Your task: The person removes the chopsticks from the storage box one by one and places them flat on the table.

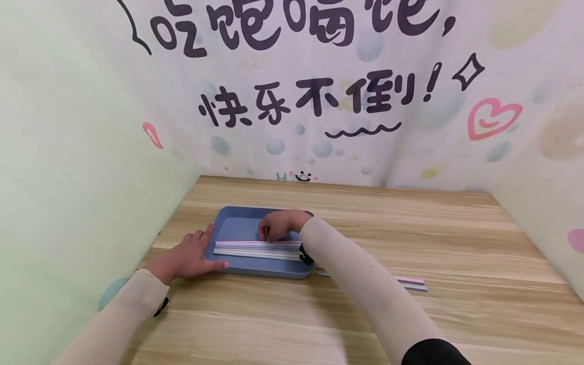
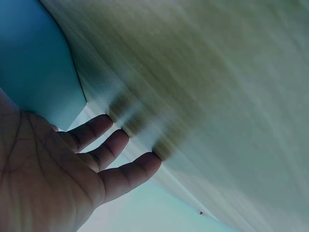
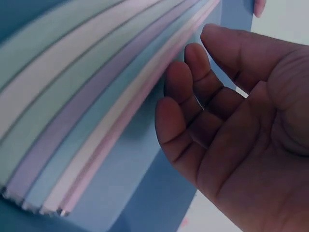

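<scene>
A blue rectangular tray (image 1: 269, 271) holds a row of long, thin, straw-like pastel sticks (image 1: 255, 249), lying side by side in pink, white, blue, purple and green. At the tray's left end my left hand (image 1: 189, 256) rests against the rim, its thumb over the near corner. In the left wrist view, three fingers (image 2: 130, 176) of it extend down to the table. Over the tray, my right hand (image 1: 279, 224) has its fingers loosely bent beside the outermost pink stick (image 3: 96, 164). A gap shows between thumb and fingers in the right wrist view; whether the fingertips touch the stick is unclear.
Right of the tray, a pink stick (image 1: 410, 280) and a blue one (image 1: 415, 287) lie on the wooden table (image 1: 456, 243), partly hidden by the right forearm. A printed backdrop (image 1: 410, 152) stands behind, with pale walls at both sides.
</scene>
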`<action>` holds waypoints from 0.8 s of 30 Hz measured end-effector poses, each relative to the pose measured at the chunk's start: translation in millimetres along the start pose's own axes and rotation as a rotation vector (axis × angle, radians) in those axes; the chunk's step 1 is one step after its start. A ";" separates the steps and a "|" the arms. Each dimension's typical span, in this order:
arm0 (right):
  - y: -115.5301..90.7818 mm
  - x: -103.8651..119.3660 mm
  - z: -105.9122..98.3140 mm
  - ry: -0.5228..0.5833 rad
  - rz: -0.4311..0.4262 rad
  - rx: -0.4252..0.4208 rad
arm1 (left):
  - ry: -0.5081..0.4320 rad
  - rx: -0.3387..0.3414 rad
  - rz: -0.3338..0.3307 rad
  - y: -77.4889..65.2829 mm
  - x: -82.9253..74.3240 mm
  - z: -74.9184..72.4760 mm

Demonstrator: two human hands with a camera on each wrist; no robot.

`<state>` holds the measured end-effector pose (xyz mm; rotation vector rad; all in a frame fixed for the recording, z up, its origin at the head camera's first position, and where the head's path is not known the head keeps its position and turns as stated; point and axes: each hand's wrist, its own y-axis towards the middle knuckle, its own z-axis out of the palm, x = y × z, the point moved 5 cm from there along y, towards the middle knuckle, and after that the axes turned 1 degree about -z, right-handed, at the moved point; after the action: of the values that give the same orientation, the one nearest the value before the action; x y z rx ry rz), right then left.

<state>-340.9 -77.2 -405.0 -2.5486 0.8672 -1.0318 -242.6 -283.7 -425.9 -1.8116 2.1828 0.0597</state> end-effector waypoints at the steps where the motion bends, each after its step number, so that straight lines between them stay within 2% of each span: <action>1: 0.9 -0.7 0.6 -0.001 0.001 0.001 | -0.002 0.003 -0.003 0.1 -0.1 0.2; 15: 7.1 -5.6 4.4 -0.047 0.010 -0.045 | 0.008 0.004 -0.005 -1.0 -3.6 -1.8; 24: 9.8 -4.9 6.7 -0.001 0.027 -0.068 | 0.001 0.013 -0.017 0.1 -1.9 -0.5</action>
<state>-343.3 -81.8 -416.8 -2.5856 0.9498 -1.0095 -242.5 -282.0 -424.9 -1.8225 2.1633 0.0406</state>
